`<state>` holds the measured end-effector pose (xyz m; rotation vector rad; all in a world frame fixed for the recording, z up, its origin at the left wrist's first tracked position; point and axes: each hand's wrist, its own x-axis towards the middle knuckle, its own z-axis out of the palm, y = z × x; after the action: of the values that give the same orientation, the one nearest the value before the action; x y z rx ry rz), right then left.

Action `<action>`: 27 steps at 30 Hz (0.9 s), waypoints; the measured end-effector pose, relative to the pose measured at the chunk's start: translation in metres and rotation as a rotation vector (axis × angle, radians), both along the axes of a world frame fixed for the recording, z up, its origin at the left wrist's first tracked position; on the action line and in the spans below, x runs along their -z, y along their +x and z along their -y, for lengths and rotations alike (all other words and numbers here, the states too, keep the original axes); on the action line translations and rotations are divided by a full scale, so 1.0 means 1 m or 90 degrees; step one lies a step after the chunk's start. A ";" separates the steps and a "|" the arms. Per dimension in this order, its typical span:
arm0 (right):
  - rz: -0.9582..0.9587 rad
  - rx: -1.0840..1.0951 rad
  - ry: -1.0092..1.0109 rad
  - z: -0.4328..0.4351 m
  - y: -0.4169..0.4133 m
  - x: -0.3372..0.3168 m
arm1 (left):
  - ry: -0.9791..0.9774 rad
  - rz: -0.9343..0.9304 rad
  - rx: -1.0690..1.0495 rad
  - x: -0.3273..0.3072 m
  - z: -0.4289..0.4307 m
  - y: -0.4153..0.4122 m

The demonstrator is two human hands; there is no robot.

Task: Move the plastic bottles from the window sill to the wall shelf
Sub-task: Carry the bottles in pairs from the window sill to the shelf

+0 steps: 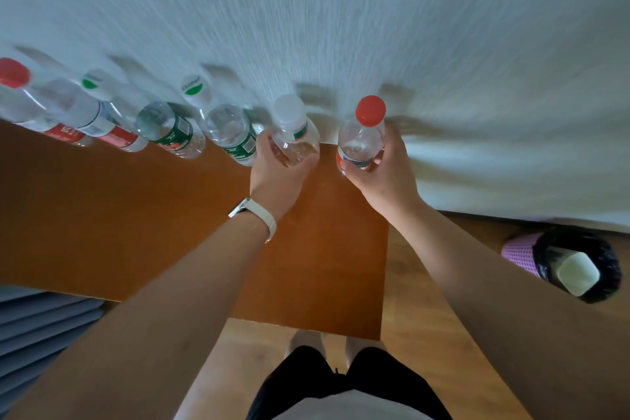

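Left grip (272, 171) wraps white-capped bottle (294, 133); right grip (383, 176) wraps red-capped bottle (361, 140).

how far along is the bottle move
Done: four clear plastic bottles stand in a row on the brown wooden shelf against the white wall. In hand: the left hand grips a clear white-capped bottle, the right hand a clear red-capped bottle, both at the row's right end. Left: letting go of these two. The window sill is out of view, so any remainder is unknown.
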<state>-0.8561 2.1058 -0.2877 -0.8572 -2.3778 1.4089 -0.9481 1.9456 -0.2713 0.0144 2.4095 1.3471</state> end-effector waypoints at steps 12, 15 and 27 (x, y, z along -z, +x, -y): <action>-0.001 0.015 -0.024 0.007 0.001 0.002 | -0.030 -0.029 0.046 0.006 0.002 0.002; 0.008 0.023 -0.034 0.005 0.006 0.001 | -0.039 -0.035 0.101 0.007 0.011 0.001; 0.049 0.029 -0.030 0.007 0.004 0.003 | -0.132 -0.126 0.085 0.013 0.005 0.001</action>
<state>-0.8525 2.0992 -0.2906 -0.9877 -2.3732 1.4440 -0.9472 1.9410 -0.2846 0.2594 2.6489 1.0768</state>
